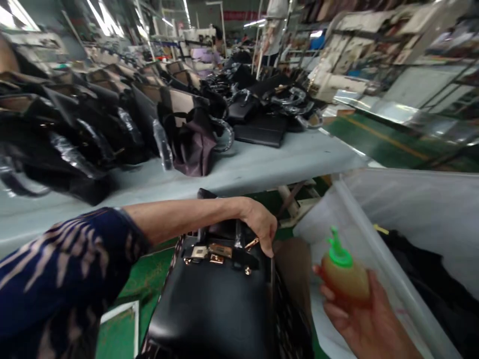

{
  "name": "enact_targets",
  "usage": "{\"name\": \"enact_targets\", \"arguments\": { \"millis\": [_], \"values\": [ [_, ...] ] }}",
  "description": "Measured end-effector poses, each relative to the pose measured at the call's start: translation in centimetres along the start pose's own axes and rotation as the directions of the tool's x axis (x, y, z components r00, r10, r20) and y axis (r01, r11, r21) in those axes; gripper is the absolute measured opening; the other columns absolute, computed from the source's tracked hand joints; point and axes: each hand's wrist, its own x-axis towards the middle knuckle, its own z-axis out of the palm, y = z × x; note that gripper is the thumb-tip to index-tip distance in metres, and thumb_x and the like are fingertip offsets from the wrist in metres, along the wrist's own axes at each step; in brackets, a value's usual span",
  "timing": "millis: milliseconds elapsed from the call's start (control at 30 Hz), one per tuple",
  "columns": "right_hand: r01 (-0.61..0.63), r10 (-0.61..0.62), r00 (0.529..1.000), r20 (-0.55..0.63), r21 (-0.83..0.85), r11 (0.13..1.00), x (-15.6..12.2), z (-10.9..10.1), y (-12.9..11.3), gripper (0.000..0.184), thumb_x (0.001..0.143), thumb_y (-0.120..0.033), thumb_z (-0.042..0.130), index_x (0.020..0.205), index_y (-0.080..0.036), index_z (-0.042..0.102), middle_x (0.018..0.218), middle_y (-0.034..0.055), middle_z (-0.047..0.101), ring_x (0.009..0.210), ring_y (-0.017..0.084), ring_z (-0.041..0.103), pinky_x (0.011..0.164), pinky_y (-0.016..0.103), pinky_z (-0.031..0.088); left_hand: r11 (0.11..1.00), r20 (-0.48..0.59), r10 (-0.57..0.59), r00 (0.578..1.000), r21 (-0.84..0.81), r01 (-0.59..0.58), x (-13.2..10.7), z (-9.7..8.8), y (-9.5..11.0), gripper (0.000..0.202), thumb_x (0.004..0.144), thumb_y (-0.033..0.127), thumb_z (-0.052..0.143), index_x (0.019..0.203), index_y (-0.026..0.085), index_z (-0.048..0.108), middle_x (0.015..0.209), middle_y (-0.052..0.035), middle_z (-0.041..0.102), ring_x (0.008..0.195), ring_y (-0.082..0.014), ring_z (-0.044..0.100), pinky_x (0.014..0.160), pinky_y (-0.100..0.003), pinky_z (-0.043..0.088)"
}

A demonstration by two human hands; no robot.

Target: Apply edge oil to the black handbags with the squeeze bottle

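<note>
A black handbag [213,304] with gold-coloured metal fittings [217,253] rests on my lap, its handles standing up at the far end. My left hand [261,223] reaches across the top and pinches the bag's right upper edge. To the right, apart from the bag, my right hand [350,319] is wrapped round a squeeze bottle [346,281] of amber liquid. The bottle is upright, with a green nozzle cap on top. What lies under my left fingertips is partly hidden.
Ahead stands a pale work table [258,162] carrying rows of black handbags [90,134] and a dark flat piece [260,130]. At right is a large white bin [355,214] with dark material [422,269] inside. A person [275,30] stands in the background.
</note>
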Motion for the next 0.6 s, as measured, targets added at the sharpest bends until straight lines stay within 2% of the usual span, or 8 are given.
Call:
{"name": "enact_targets", "arguments": {
  "millis": [67,133,233,333,467,600],
  "values": [
    [0.107,-0.112,0.99,-0.081,-0.07,0.992,-0.4,-0.7,-0.9,0.059,0.054,-0.041,0.09,0.103,-0.018,0.065,0.091,0.0139,0.069,0.061,0.023,0.063,0.044,0.027,0.051,0.998,0.017,-0.036,0.999,-0.046,0.037,-0.3,-0.1,-0.4,0.019,0.07,0.031,0.068,0.059,0.015,0.066,0.054,0.0014,0.061,0.056,-0.0146,0.054,0.057,-0.027,0.043],
    [0.171,-0.19,0.971,-0.141,-0.139,0.975,-0.6,-1.2,-1.3,0.061,0.052,-0.042,0.091,0.103,-0.019,0.065,0.087,0.0107,0.068,0.063,0.024,0.064,0.048,0.03,0.055,0.996,0.071,-0.021,0.997,-0.089,0.027,-0.6,-0.2,-0.5,0.016,0.068,0.032,0.068,0.067,0.016,0.068,0.059,0.0014,0.062,0.059,-0.0149,0.056,0.059,-0.027,0.044],
    [0.257,-0.294,0.939,-0.182,-0.199,0.946,-0.7,-1.4,-1.3,0.06,0.051,-0.044,0.09,0.101,-0.019,0.066,0.091,0.0103,0.068,0.068,0.025,0.065,0.052,0.032,0.057,0.99,0.195,0.006,0.981,-0.139,0.021,-0.6,-0.2,-0.5,0.016,0.064,0.029,0.071,0.074,0.017,0.07,0.064,0.0019,0.064,0.062,-0.0147,0.056,0.062,-0.027,0.046],
    [0.309,-0.354,0.918,-0.179,-0.237,0.921,-0.9,-1.2,-1.0,0.061,0.052,-0.046,0.089,0.101,-0.019,0.066,0.095,0.0115,0.067,0.072,0.026,0.065,0.053,0.03,0.057,0.981,0.278,0.025,0.96,-0.189,0.03,-0.2,0.3,-0.6,0.012,0.059,0.02,0.07,0.071,0.016,0.07,0.062,0.0029,0.063,0.061,-0.0143,0.055,0.063,-0.027,0.046],
    [0.267,-0.318,0.926,-0.203,-0.241,0.933,-0.7,-1.8,-0.6,0.066,0.051,-0.045,0.089,0.106,-0.02,0.064,0.102,0.0111,0.066,0.076,0.026,0.065,0.055,0.031,0.058,0.979,0.223,0.073,0.972,-0.204,-0.027,0.5,1.7,-0.9,0.007,0.058,0.01,0.065,0.061,0.016,0.068,0.055,0.0046,0.06,0.06,-0.013,0.053,0.061,-0.024,0.044],
    [0.185,-0.215,0.942,-0.257,-0.136,0.973,0.0,-2.9,-0.8,0.071,0.049,-0.04,0.091,0.111,-0.023,0.06,0.106,0.0096,0.066,0.081,0.028,0.066,0.062,0.034,0.06,0.996,0.072,-0.007,0.997,-0.092,0.013,0.0,2.0,-1.0,0.011,0.058,0.004,0.066,0.057,0.016,0.065,0.05,0.0056,0.057,0.054,-0.0114,0.052,0.054,-0.022,0.04]
  ]
}}
